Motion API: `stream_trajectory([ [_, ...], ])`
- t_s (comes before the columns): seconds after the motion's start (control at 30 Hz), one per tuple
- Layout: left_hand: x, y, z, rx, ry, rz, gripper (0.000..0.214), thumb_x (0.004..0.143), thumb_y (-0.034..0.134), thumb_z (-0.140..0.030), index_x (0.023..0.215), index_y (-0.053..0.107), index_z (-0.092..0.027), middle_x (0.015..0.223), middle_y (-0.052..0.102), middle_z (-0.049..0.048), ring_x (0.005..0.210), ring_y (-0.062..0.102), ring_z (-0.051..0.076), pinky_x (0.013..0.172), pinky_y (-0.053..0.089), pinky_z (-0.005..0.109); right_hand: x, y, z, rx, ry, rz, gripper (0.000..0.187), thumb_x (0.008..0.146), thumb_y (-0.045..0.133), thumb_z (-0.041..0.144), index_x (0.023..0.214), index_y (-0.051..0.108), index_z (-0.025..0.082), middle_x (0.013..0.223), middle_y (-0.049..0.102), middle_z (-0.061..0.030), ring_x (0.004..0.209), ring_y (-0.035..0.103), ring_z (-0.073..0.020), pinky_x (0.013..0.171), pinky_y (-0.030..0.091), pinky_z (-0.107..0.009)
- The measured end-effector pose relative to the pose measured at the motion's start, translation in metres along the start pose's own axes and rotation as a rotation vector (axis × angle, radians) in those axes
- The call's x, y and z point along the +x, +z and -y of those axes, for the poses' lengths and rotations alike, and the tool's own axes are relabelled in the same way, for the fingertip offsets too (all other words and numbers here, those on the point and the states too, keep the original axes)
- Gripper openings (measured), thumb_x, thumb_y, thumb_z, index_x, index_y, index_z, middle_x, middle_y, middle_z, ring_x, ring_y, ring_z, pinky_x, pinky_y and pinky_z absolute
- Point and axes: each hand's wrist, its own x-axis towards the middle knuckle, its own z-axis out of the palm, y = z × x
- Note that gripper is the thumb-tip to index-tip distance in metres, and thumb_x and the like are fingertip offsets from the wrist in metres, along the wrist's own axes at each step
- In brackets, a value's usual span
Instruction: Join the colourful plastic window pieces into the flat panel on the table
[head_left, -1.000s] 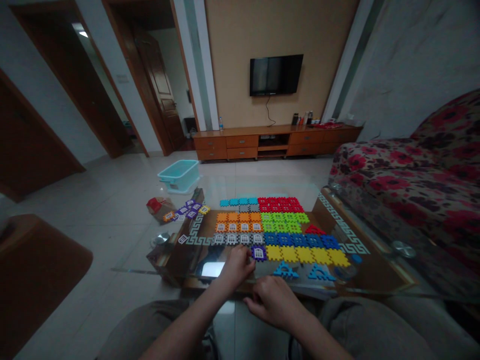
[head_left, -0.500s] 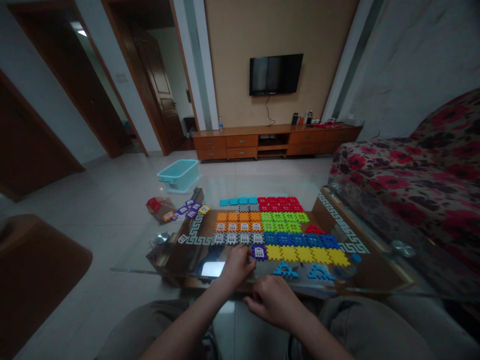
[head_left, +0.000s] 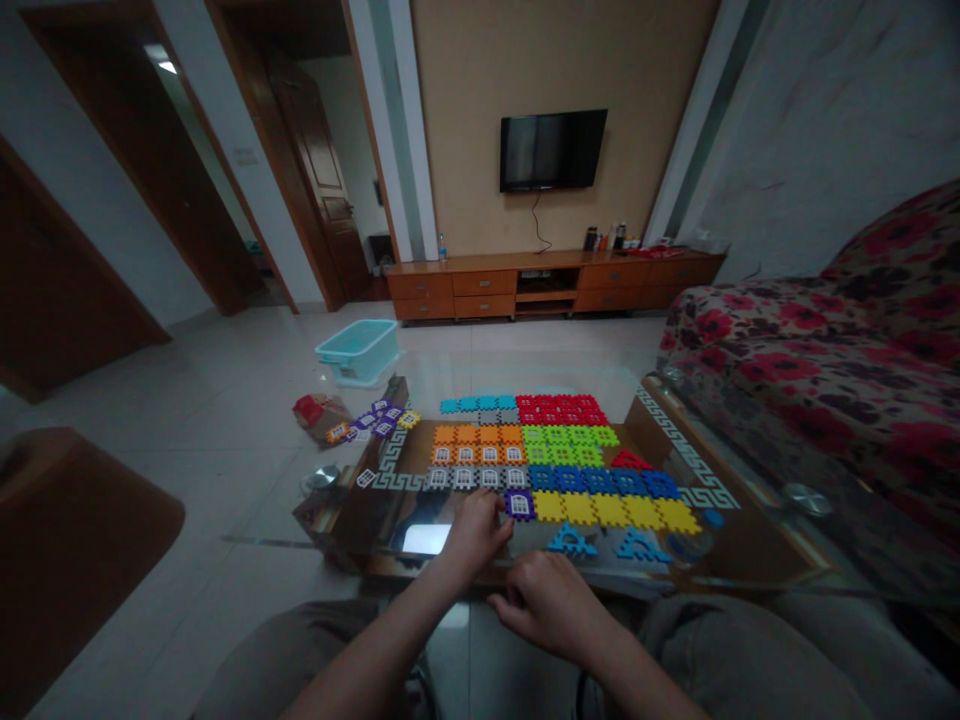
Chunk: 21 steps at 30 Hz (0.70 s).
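Since our left grip (head_left: pixel 472 535) sits bunched at the lower middle of the frame, with its fingers (head_left: pixel 491 510) against the purple tile (head_left: pixel 518 505), we cannot tell whether they pinch that tile or only touch it. The tile, marked with a white window, lies on the glass bench (head_left: pixel 259 541) at the right end of the grey tiles (head_left: pixel 476 478), just beside the yellow tiles (head_left: pixel 611 510).

A tile this thin suits a light hold on its edges. If we keep it square to its neighbours, its notches are less likely to catch and nudge them. Our right grip (head_left: pixel 551 605) lies lower right of the left one, its fingers curled and drawn together near the bench's front edge. Nothing shows in it, though the curl could hide something small.

Around the hands, the coloured rows stand close together, leaving us little room on the upper side. Two blue triangle tiles (head_left: pixel 571 540) lie just to the lower right, so our knuckles need care there. A loose heap of tiles (head_left: pixel 371 422) sits at the bench's upper left corner. Farther out, a cyan tub (head_left: pixel 358 352) stands on the floor, and a flowered sofa (head_left: pixel 787 330) fills the right of the frame.
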Motion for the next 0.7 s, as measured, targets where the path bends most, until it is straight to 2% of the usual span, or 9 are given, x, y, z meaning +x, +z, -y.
stream_trajectory([
  [0.7,0.0,0.0038,0.0065,0.002,0.015,-0.02,0.015,0.075,0.063,-0.022,0.089,0.068,-0.017,0.084,0.064,0.004,0.082,0.058,0.019,0.076,0.043,0.029,-0.001,-0.001,0.0003,-0.001,0.003,-0.009,0.028,0.086,0.06,0.037,0.068,0.074,0.021,0.071,0.074,-0.0056,0.071,0.069,-0.0217,0.064,0.042,-0.027],
])
